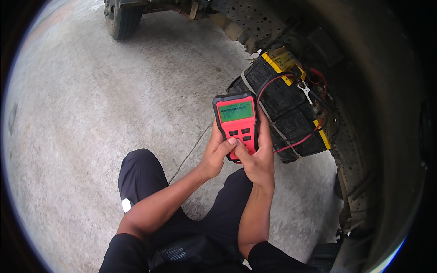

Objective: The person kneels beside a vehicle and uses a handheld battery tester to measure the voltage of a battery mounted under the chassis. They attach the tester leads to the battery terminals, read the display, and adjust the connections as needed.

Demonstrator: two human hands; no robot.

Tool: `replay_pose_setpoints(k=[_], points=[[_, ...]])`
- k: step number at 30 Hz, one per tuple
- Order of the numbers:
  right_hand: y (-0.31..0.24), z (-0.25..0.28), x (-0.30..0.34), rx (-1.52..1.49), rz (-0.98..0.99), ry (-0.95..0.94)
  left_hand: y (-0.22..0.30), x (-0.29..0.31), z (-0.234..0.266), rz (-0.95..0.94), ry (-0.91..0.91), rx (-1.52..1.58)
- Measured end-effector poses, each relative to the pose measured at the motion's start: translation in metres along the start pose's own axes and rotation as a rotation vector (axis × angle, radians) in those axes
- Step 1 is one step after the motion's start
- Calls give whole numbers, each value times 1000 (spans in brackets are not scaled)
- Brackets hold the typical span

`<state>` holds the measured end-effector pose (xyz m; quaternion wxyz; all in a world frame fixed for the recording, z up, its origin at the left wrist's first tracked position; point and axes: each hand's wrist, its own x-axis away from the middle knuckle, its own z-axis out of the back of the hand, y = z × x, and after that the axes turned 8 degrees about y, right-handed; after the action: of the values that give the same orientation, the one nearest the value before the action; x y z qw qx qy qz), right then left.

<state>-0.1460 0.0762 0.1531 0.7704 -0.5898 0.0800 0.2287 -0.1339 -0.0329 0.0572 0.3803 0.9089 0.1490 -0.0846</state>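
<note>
Between my two hands I hold a red and black handheld battery tester (239, 125) with a lit green screen. My left hand (214, 152) grips its left side, thumb over the lower buttons. My right hand (259, 159) wraps its right side, and its thumb meets the left one on the keypad. Just beyond, to the right, sit black vehicle batteries (287, 107) with yellow trim. A metal clamp (305, 91) is attached near their far-side terminals. Red and black cables (298, 142) loop from the clamps over the batteries toward the tester.
The vehicle's rusty metal frame (357, 182) runs along the right, close beside the batteries. A tyre (123, 20) stands at the far left of the vehicle's underside. Under me lies a grey concrete floor (82, 113) with a crack near my knees.
</note>
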Motion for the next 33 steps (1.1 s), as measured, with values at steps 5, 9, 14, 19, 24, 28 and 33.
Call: replay_pose_setpoints(k=[5, 9, 14, 19, 24, 28, 33], points=[[-2, -1, 4, -63, -40, -38, -4, 12, -8, -43, 85, 19], [-10, -1, 4, -43, -62, -56, -8, 15, -13, -86, 130, 28], [-11, -4, 3, -26, -73, -63, -13, 15, -14, -123, 168, 50], [-10, -3, 3, -40, -94, -72, -8, 14, -15, -139, 185, 11], [-2, -3, 2, 36, 20, -84, -10, 14, -10, -163, 187, -50], [-8, -3, 3, 18, -28, -74, -9, 14, -13, -133, 177, -21], [-6, -2, 4, 14, -21, -72, -12, 14, -12, -110, 177, 0]])
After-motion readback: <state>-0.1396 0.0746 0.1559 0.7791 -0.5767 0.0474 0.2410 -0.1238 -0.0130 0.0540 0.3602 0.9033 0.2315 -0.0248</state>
